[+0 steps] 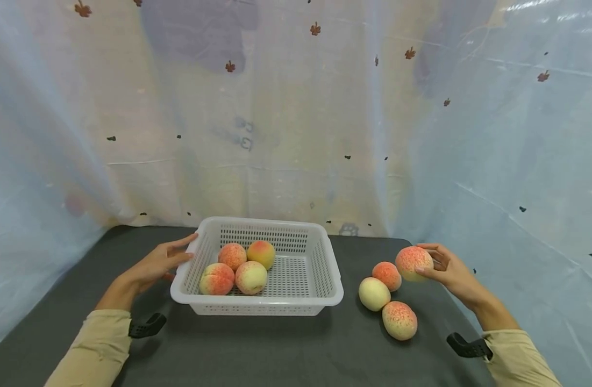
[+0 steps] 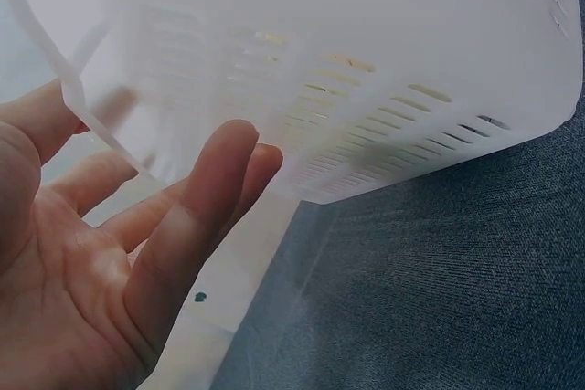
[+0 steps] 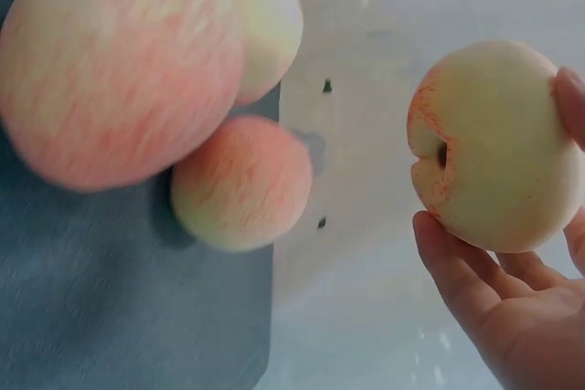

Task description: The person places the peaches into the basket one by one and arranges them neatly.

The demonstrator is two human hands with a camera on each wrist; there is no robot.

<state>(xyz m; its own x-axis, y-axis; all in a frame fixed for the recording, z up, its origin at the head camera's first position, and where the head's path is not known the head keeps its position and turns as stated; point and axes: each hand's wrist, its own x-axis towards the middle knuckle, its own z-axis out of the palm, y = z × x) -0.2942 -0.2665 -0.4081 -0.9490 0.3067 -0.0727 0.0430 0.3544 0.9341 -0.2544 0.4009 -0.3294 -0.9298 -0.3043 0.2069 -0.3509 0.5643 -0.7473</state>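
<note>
Pale, creased sheeting [image 1: 296, 188] with small brown leaf shapes [image 1: 315, 29] and dark specks [image 1: 111, 138] behind a dark grey tabletop [image 1: 257, 349]

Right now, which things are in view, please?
Flat table: 1, dark grey, foreground
Slotted plastic basket: 1, white, on table
Round peaches: 4, red, yellow and cream, in basket
Loose round peaches: 3, cream and red, right of basket
Held round peach: 1, cream and red, at right
Hanging sheeting: count unclear, pale with leaf marks, behind table
Wrist devices: 2, black, at cuffs
Sleeves: 2, beige, on forearms
Left hand: 1, bare, at basket's left rim
Right hand: 1, bare, holding peach
</note>
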